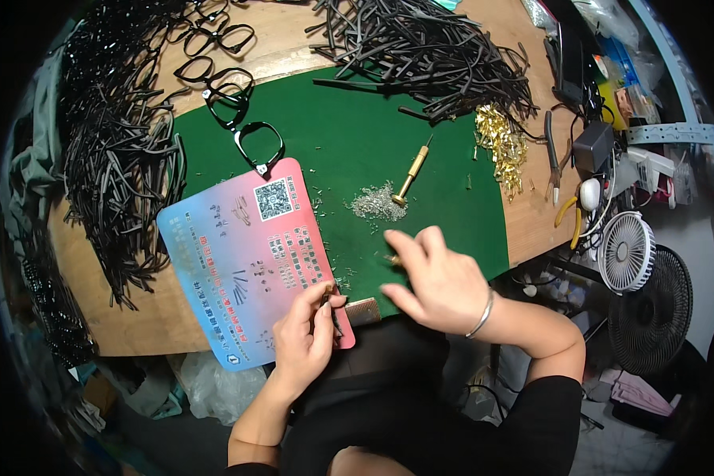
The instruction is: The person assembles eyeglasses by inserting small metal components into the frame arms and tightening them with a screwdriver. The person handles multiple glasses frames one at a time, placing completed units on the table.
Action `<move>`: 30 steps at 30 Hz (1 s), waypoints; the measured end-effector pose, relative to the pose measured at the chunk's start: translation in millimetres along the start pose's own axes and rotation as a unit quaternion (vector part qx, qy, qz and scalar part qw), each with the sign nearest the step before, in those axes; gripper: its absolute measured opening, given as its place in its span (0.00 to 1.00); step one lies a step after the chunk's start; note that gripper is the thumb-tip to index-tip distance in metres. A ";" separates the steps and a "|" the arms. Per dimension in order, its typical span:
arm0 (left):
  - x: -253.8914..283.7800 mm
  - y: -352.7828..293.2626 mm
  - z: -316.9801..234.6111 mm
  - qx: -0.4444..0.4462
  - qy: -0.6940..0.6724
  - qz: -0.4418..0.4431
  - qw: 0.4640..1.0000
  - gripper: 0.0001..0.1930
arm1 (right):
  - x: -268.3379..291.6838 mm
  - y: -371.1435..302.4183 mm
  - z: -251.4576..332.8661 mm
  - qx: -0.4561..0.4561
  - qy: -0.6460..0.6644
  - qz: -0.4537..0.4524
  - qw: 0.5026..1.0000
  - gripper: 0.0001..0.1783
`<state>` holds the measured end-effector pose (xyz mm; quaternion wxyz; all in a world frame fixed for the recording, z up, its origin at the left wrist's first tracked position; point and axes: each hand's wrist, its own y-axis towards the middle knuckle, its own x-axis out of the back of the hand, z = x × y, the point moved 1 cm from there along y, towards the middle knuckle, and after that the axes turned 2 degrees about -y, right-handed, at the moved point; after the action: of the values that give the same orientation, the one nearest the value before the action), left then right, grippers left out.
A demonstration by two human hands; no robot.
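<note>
While a small dark piece (337,324) is pinched between the thumb and fingers of the left hand (305,337) at the near edge of the green mat (452,222), the right hand (444,289) is held above the mat's near side with thumb and forefinger spread well apart. Beside those fingers a small gold-coloured bit (394,260) is seen (whether it is gripped cannot be told). The dark piece is mostly hidden by the fingers. On the mat's left part a pink and blue printed card (242,246) is laid, overhanging its edge. A heap of silver bits (378,203) is gathered near the mat's middle, with the head of a gold screwdriver (412,170) beside it. Gold strips (501,141) are piled at the mat's right edge, and black rods (444,63) are heaped across its far edge.
</note>
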<state>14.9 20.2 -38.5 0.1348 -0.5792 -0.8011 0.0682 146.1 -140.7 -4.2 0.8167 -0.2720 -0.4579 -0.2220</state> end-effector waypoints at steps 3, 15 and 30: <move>-0.1 6.5 -3.0 0.010 0.008 0.010 1.000 0.13 | 6.9 0.0 -19.2 -0.007 0.092 -0.008 0.996 0.24; -2.9 7.3 7.8 -0.095 0.089 -0.020 0.991 0.13 | -13.7 13.5 -9.2 0.028 -0.055 -0.108 0.992 0.22; 7.1 13.8 -1.2 0.077 -0.063 0.027 0.995 0.11 | -14.1 17.0 -10.6 0.071 -0.124 -0.082 0.986 0.26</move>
<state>25.7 31.3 -40.0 0.1267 -0.5834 -0.7840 0.1700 156.4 -133.1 -25.2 0.7497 -0.2005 -0.5912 -0.2197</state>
